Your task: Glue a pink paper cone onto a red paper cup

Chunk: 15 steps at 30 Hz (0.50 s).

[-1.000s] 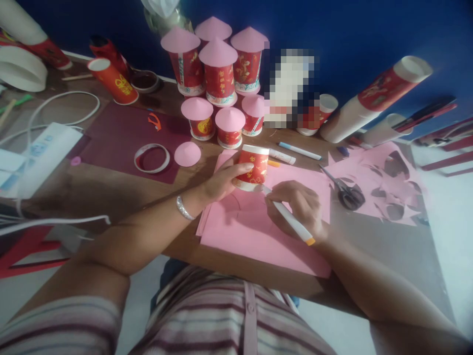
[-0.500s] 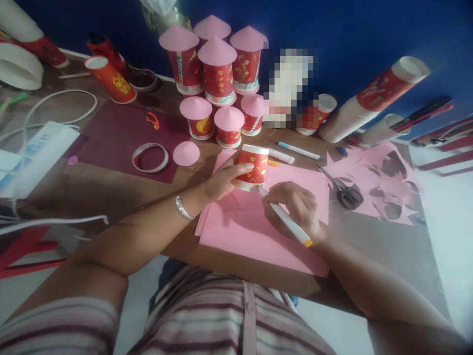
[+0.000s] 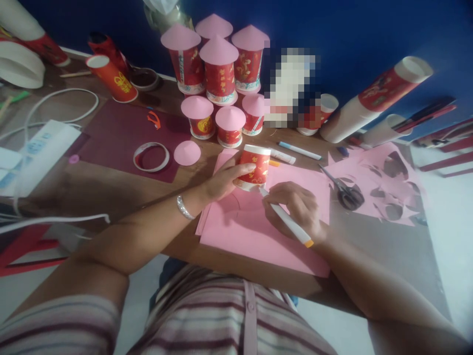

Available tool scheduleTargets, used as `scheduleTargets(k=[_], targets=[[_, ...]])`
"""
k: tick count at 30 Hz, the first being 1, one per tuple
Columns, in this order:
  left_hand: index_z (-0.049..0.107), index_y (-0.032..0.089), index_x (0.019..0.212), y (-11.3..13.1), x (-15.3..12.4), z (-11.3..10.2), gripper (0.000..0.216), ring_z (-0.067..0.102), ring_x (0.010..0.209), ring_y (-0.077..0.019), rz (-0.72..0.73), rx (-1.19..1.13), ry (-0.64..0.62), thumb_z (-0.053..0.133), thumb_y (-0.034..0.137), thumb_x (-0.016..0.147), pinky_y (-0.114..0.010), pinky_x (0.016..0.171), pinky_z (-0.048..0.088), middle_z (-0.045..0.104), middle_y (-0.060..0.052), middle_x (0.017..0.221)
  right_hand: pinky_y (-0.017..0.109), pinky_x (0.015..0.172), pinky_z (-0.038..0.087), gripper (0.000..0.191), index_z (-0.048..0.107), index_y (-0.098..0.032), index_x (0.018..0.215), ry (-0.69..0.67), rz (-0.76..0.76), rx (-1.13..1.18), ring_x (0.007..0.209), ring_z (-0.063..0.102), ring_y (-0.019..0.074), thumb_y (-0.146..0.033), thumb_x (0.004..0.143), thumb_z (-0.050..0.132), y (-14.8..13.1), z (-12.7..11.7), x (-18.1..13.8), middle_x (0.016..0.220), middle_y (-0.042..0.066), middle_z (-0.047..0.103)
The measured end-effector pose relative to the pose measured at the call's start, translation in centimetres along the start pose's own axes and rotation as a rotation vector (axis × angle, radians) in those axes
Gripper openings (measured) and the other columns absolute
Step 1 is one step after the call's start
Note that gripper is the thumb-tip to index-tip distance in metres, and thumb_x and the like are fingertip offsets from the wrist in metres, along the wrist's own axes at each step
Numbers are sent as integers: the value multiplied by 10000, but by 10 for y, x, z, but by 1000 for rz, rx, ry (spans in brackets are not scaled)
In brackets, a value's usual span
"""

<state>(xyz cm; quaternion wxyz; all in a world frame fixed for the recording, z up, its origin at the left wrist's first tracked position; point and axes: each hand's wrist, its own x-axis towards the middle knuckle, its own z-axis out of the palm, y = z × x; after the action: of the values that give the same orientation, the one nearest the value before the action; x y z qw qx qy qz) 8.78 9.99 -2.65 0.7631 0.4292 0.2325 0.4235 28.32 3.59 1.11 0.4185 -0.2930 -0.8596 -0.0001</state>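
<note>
My left hand is wrapped round a red paper cup with gold print and white bands at both ends. In my right hand is a white marker with an orange end; its tip meets the cup's lower white band. Below both hands lie pink paper sheets, with a curved line drawn near the cup. Behind the cup, an orange cap, a white marker and a blue-and-white marker rest close together.
Several red cups with pink cone tops stand at the back. Scissors lie beside cut pink scraps on the right. A paper ring and pink cone are left of the sheets. A white power strip trails cables.
The whole view has shifted very slightly. My hands keep nearly the same pose, with the marker tip still at the cup's lower band.
</note>
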Motion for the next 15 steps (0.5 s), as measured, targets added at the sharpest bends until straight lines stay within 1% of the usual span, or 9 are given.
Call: scheduleTargets(k=[3,10,15], targets=[[645,160,1165,1,-1,1,377,733,963,-210,0,8,-3,748,376,873,-316,831,577,761,-83,1078,275,621,573,259,569,-240,971,-5,1,2,663,675,146,-9,879,640,0,0,0,731,-28,659],[639,173,1092,-1,-1,0,327,728,903,-197,9,-2,-10,769,381,876,-301,780,567,751,-67,1015,286,609,577,258,574,-231,967,-6,13,63,645,676,158,-10,856,646,0,1,-1,721,-27,652],[647,168,1095,0,-2,-1,305,718,901,-182,12,0,-10,761,363,890,-289,781,572,746,-63,1016,289,610,572,236,569,-236,969,-33,65,102,639,671,156,-31,873,635,-2,0,-1,738,-21,671]])
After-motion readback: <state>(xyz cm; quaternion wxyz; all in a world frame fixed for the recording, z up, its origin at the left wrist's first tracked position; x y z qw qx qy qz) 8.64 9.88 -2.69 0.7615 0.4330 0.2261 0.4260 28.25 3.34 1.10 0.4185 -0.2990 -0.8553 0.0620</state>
